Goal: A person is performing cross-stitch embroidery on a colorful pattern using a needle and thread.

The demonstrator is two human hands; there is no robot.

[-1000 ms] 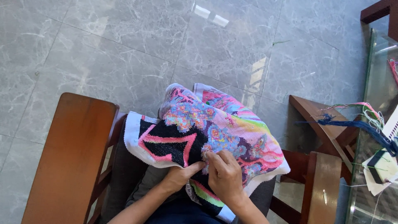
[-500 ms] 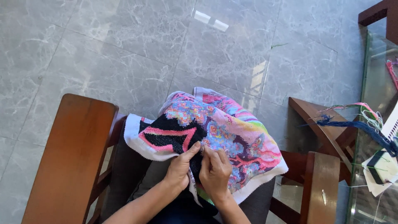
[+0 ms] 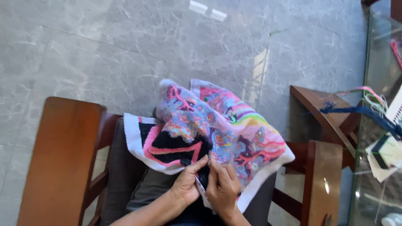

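Head view: we are sitting in a wooden chair (image 3: 63,159) above the grey tiled floor (image 3: 104,46), with a glass counter (image 3: 383,125) alongside. We are draping the needlepoint canvas (image 3: 209,134), pink, black and multicoloured with a white border, over our lap, keeping it near. Our left hand (image 3: 186,186) is pinching its lower edge; our right hand (image 3: 222,186) is pinching beside it, seemingly steadying the stitching spot.

Bright daylight falls from the right, throwing window glare on the glossy grey floor (image 3: 217,42) and washing out the glass table (image 3: 379,125); focus is slightly soft.
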